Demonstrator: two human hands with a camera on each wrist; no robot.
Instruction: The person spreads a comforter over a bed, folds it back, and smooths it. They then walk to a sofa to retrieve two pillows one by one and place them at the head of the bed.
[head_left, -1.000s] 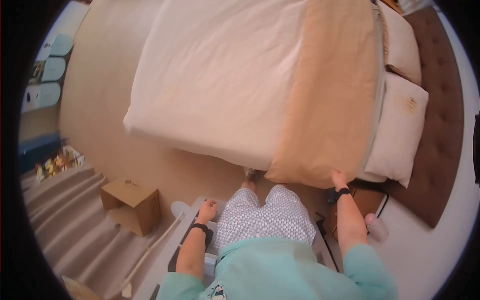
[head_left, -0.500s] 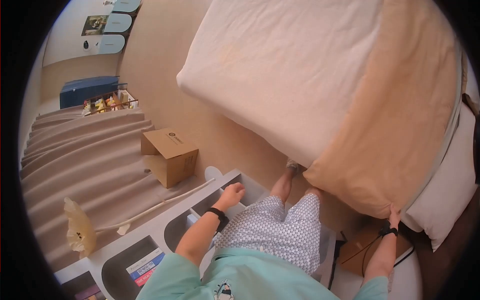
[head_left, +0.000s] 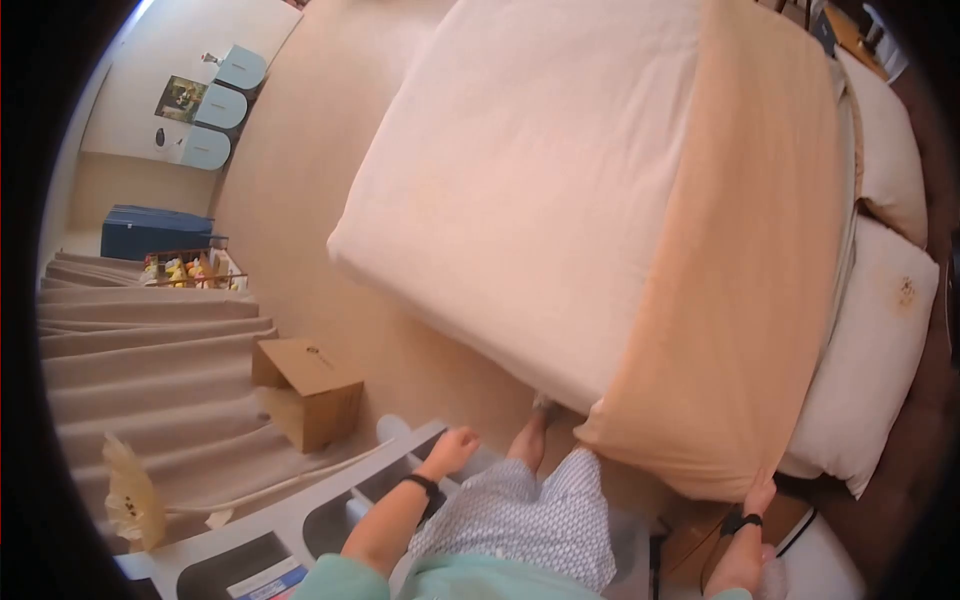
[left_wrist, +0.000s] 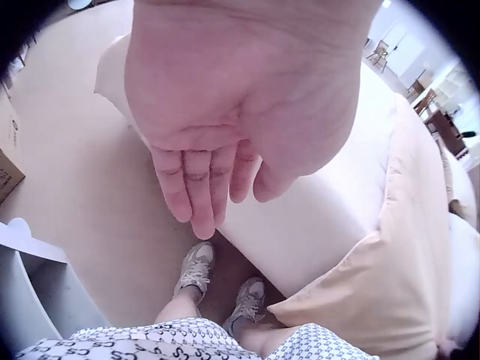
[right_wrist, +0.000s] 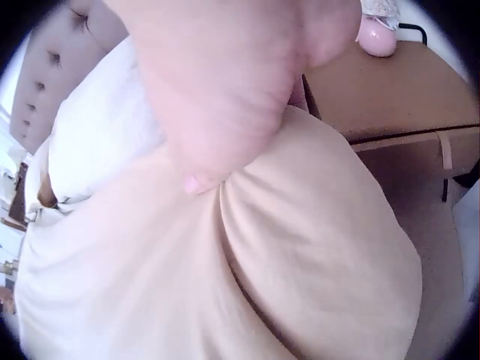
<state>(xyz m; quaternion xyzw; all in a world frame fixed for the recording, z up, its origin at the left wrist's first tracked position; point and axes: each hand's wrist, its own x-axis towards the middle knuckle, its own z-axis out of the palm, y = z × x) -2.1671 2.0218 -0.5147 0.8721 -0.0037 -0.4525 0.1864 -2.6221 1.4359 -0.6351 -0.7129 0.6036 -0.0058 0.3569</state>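
Note:
A cream duvet (head_left: 500, 200) with a broad tan fold (head_left: 740, 290) at its head end covers the bed. My right hand (head_left: 760, 493) pinches the tan fold at its near edge, close to the pillows. In the right wrist view, creases in the tan cloth (right_wrist: 322, 202) run out from the thumb of that hand (right_wrist: 225, 90). My left hand (head_left: 450, 452) holds nothing and hangs over the grey shelf unit beside my leg. From the left wrist, its palm and loosely bent fingers (left_wrist: 196, 180) show above the floor.
Two pillows (head_left: 865, 350) lie against the brown headboard. A brown bedside cabinet (right_wrist: 397, 97) with a pink round object (right_wrist: 377, 37) stands beside the bed. Behind me are the grey shelf unit (head_left: 290, 520), a cardboard box (head_left: 310, 390) and a long curtain (head_left: 150, 350).
The head view swung toward the curtain side, then partly back. My right hand keeps its hold on the tan fold's edge, and my left hand stays beside my leg with nothing in it.

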